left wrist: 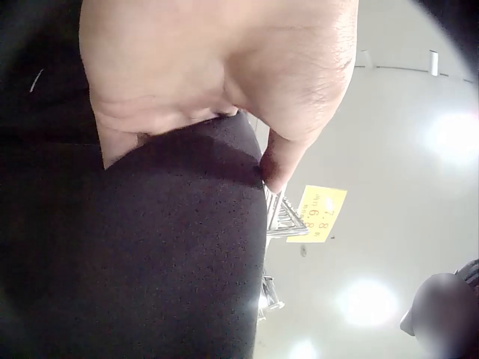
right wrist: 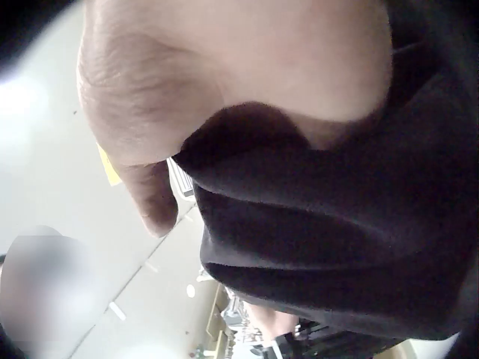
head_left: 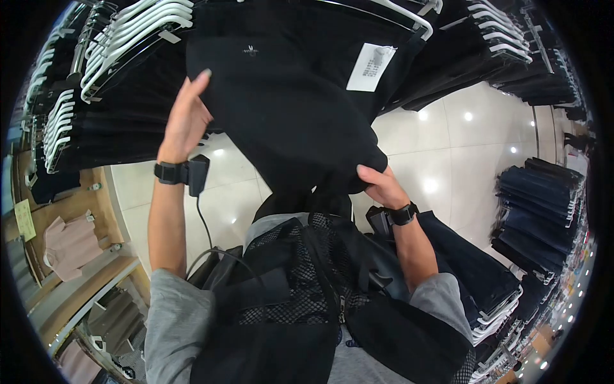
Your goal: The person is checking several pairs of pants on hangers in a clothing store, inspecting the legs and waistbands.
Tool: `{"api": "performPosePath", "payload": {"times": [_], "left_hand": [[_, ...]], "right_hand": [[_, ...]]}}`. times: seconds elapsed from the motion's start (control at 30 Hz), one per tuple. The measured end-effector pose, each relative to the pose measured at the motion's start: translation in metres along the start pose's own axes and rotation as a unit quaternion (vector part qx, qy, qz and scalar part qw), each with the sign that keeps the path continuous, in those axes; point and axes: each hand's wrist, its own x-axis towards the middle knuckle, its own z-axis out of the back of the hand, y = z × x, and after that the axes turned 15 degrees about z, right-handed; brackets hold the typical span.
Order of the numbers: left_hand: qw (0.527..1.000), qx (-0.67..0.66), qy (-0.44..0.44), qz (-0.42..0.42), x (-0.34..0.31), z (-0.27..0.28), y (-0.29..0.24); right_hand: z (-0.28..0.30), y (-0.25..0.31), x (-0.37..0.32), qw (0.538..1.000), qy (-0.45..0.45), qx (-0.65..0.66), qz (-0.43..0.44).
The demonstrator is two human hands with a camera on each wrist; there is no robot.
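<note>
Black trousers hang from a white hanger, spread across the middle of the head view, with a small logo and a white tag. My left hand is at their left edge, thumb raised and fingertips partly hidden by the cloth. In the left wrist view, the cloth runs between the thumb and fingers of that hand. My right hand grips the lower right part, thumb on top. Folds of the cloth bunch under that hand in the right wrist view.
Racks of dark clothes on white hangers stand on both sides at the top. Stacked dark trousers are at the right, and more hang near my right elbow. A pink shirt lies at the left. Pale floor tiles show between racks.
</note>
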Motion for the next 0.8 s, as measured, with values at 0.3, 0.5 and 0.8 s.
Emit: {"api": "performPosePath", "payload": {"times": [0.3, 0.5, 0.8], "left_hand": [[0.984, -0.011, 0.100, 0.149, -0.035, -0.011, 0.080], [0.948, 0.119, 0.177, 0.236, -0.040, -0.035, 0.093], [0.963, -0.189, 0.096, 0.168, -0.053, -0.049, 0.089]], "right_hand": [[-0.017, -0.005, -0.004, 0.980, -0.052, 0.184, 0.049], [-0.034, 0.001, 0.012, 0.985, -0.090, 0.133, 0.060], [-0.080, 0.015, 0.028, 0.989, -0.139, -0.004, 0.040]]}}
